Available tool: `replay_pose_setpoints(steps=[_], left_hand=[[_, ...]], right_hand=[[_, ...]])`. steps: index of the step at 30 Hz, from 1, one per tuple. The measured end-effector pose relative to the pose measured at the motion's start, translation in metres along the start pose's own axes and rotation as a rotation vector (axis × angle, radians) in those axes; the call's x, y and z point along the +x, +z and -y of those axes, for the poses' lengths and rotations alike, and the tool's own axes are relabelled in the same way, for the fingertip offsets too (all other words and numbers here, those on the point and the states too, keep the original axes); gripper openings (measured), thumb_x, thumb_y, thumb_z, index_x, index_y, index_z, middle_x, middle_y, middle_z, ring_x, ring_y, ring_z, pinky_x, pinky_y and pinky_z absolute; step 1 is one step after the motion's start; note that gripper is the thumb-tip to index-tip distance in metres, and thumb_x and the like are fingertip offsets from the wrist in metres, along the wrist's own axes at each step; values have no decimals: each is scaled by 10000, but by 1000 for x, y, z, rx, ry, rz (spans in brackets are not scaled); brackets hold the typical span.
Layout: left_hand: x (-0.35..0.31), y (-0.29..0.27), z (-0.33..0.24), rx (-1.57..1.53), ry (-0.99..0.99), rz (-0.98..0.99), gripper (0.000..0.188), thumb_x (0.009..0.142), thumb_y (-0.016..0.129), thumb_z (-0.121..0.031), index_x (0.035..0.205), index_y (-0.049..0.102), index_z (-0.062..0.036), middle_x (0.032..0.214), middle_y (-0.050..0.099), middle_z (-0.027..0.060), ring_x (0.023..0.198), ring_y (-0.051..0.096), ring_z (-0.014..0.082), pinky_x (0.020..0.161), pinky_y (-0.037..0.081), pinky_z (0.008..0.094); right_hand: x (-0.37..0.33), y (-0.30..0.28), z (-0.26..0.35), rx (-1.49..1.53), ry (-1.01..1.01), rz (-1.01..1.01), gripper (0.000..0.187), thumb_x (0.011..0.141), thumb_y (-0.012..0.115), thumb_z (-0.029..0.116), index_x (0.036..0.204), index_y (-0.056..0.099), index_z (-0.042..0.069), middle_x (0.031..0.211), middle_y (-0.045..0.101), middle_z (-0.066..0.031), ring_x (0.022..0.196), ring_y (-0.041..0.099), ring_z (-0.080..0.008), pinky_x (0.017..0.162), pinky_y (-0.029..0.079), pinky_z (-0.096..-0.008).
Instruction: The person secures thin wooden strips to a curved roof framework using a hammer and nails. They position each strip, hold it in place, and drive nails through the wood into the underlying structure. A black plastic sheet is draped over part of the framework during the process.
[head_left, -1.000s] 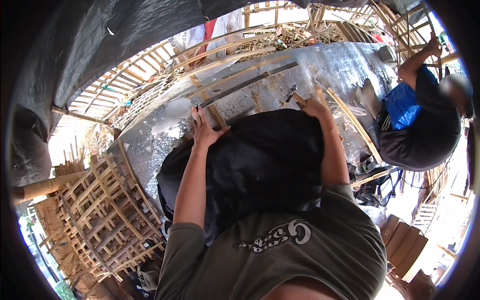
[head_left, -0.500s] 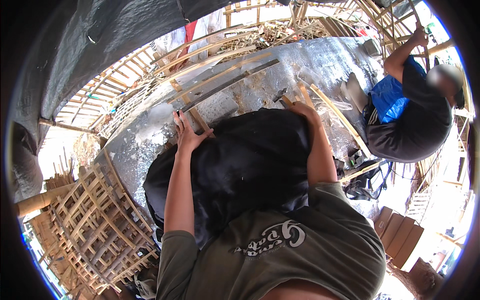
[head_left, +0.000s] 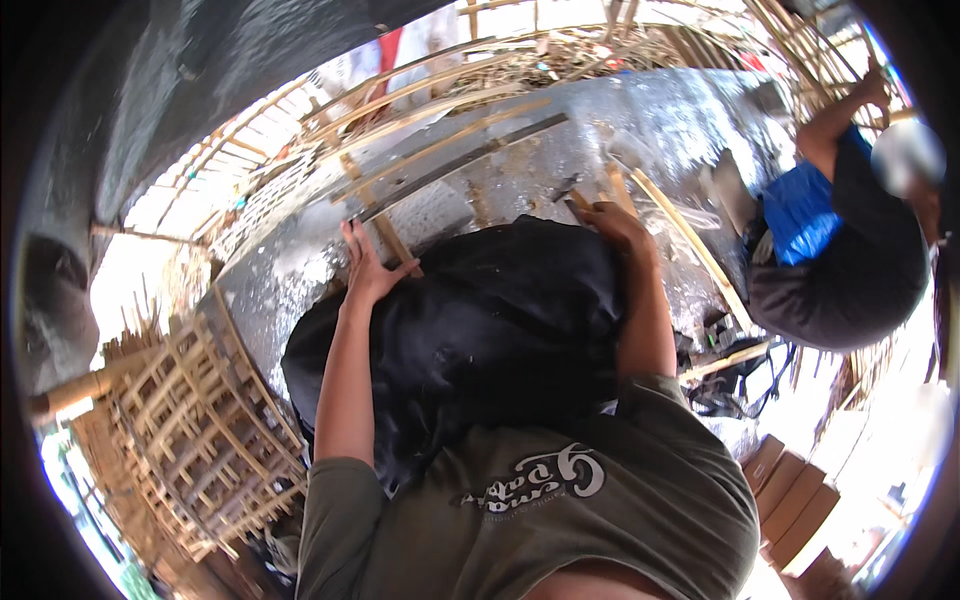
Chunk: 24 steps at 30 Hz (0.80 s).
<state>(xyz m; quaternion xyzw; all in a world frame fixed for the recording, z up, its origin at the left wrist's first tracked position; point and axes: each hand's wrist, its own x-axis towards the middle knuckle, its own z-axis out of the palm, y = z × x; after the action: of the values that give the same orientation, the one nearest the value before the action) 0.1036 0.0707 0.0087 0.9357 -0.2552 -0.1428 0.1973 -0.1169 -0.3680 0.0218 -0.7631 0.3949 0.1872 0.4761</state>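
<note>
My left hand (head_left: pixel 368 272) is stretched out with fingers apart. Its fingertips rest at the near end of a dark bamboo strip (head_left: pixel 465 167), and its thumb touches a short wooden crosspiece (head_left: pixel 378 213) under that strip. On the right, my right hand (head_left: pixel 622 226) is closed round the short wooden handle of a hammer (head_left: pixel 568 187), whose dark head points up and to the left. The hammer is held apart from the strip. Black cloth (head_left: pixel 480 320) bulges over my lap between my forearms.
A co-worker in dark clothes (head_left: pixel 845 290) sits at the right beside a blue plastic piece (head_left: pixel 802 212). Pale bamboo strips (head_left: pixel 690 235) lie on the grey floor (head_left: pixel 690 110). Woven bamboo lattice (head_left: pixel 205 430) stands at left, brown boxes (head_left: pixel 790 495) at lower right.
The view has shifted a little and blurred. My right hand and the hammer have tilted slightly; my left hand stays at the strip and crosspiece.
</note>
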Motion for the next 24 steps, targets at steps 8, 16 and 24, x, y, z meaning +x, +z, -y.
replay_pose_setpoints(steps=[8, 16, 24], left_hand=[[-3, -3, 0, 12, -80, 32, 1573, 582, 857, -744, 1619, -95, -43, 1668, -172, 267, 1539, 16, 519, 1238, 184, 589], [0, 9, 7, -69, -87, 19, 1598, 546, 809, -828, 1625, -143, -133, 1692, -211, 148, 1519, 40, 563, 1173, 240, 713], [-3, -14, -14, -27, -196, 158, 1576, 580, 812, -806, 1622, -130, -92, 1691, -167, 192, 1526, 10, 542, 1217, 213, 641]], right_hand=[[-5, -9, -28, 92, -17, -134, 566, 1010, 595, 406, 1382, 537, -16, 1113, 661, -109, 827, 609, -208, 698, 495, -363], [53, -3, -78, -218, -270, -298, 501, 941, 693, 425, 1114, 717, -45, 1005, 732, -207, 910, 678, -286, 792, 516, -406], [5, 16, -61, -288, -312, -393, 453, 907, 721, 418, 1025, 752, -18, 928, 740, -230, 868, 712, -274, 772, 522, -424]])
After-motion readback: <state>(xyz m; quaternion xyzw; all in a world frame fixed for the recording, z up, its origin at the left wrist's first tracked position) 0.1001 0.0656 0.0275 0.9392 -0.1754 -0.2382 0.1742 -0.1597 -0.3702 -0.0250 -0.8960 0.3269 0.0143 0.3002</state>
